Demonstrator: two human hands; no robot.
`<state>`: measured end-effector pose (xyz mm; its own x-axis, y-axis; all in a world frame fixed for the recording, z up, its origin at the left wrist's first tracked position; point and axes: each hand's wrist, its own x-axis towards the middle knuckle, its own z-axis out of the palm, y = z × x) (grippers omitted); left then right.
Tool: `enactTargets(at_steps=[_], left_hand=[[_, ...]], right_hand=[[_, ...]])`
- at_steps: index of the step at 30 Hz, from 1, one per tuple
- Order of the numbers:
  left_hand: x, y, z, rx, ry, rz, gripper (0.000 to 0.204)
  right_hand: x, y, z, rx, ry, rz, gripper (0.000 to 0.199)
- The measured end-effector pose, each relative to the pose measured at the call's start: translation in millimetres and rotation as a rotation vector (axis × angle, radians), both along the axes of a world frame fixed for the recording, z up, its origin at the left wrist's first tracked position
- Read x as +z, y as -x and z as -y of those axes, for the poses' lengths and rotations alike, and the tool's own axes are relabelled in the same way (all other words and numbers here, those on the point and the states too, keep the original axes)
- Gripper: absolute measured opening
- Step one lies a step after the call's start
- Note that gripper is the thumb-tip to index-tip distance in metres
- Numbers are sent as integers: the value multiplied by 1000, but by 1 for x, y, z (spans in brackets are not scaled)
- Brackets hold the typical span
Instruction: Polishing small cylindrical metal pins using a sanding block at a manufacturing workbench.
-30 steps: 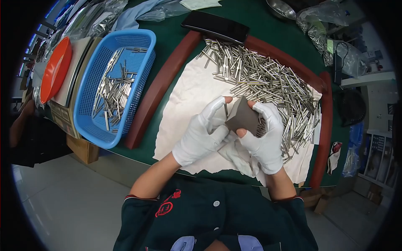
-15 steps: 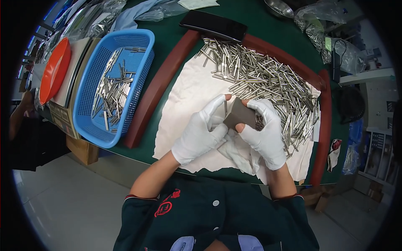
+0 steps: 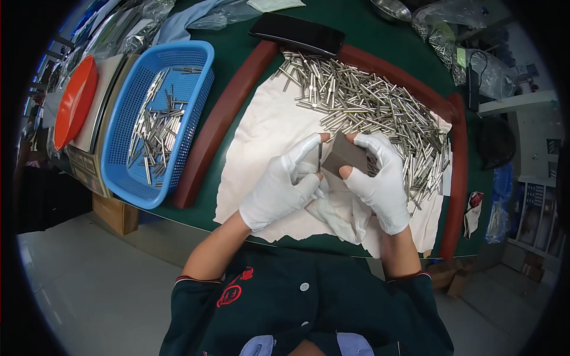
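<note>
While a thin metal pin (image 3: 319,159) is pinched upright between the thumb and fingers of the gloved left hand (image 3: 284,188), a small grey-brown block (image 3: 346,159) is gripped in the gloved right hand (image 3: 379,181), pin and block being held just beside each other above a white cloth (image 3: 261,133); a heap of similar metal pins (image 3: 380,110) is spread just beyond the right hand. A blue basket (image 3: 196,89) with more pins is set well to the left of the left hand; a black phone (image 3: 297,34) is seen beyond both hands.
</note>
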<state>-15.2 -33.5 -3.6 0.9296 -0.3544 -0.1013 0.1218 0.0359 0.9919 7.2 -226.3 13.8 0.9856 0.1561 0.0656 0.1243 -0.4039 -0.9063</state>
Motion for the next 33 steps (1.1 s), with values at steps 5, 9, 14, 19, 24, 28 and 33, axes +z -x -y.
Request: enactTargets(at_steps=[5,9,14,19,24,28,33], left_hand=[[4,0,-1,-27,-3,-40,64],[4,1,3,6,18,-46,65],[10,-2,-2,-38,47,-180,66],[12,-3,-2,-42,69,-254,67],[10,-2,0,-32,24,-217,67],[8,-1,-4,-65,39,-177,66],[10,-1,-3,-60,29,-182,66]], right_hand=[[1,2,-3,-82,117,10,50],[3,2,-2,37,110,75,52],[4,1,-1,-95,217,64,50],[8,2,-3,-83,40,-122,47],[0,4,-4,-60,94,-42,50],[0,2,-4,-45,158,-23,53],[0,5,-3,12,145,49,54]])
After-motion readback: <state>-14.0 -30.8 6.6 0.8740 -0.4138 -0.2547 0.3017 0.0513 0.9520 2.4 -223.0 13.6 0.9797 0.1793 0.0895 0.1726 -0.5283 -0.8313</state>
